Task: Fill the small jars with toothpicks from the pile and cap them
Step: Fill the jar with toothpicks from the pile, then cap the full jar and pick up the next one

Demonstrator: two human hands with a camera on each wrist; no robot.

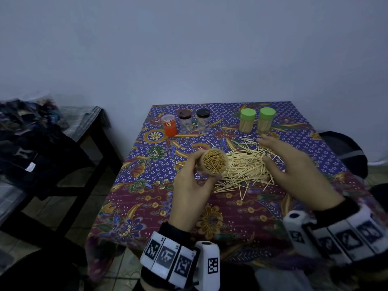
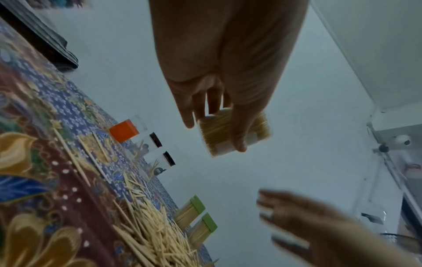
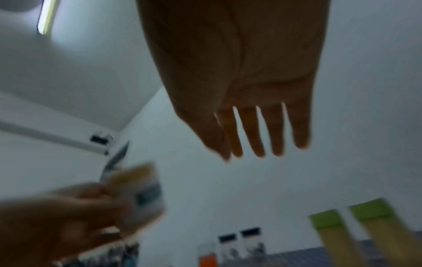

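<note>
My left hand [image 1: 195, 177] grips an uncapped clear jar [image 1: 214, 162] packed full of toothpicks, lifted above the table's middle; the left wrist view shows thumb and fingers wrapped round this jar [image 2: 237, 133]. Just right of it lies the loose toothpick pile [image 1: 247, 169]. My right hand [image 1: 294, 164] hovers over the pile with straight, spread fingers [image 3: 251, 133] and holds nothing. Two full jars with green caps [image 1: 247, 120] [image 1: 266, 119] stand at the back right. At the back left stand an orange-labelled jar [image 1: 169, 125] and two dark-capped jars [image 1: 185, 121] [image 1: 203, 120], nearly empty.
The table wears a patterned blue and maroon cloth [image 1: 210, 217] and stands against a pale wall. A dark bench [image 1: 69, 139] with piled clothes stands to the left. A dark chair [image 1: 346, 152] sits off the right edge.
</note>
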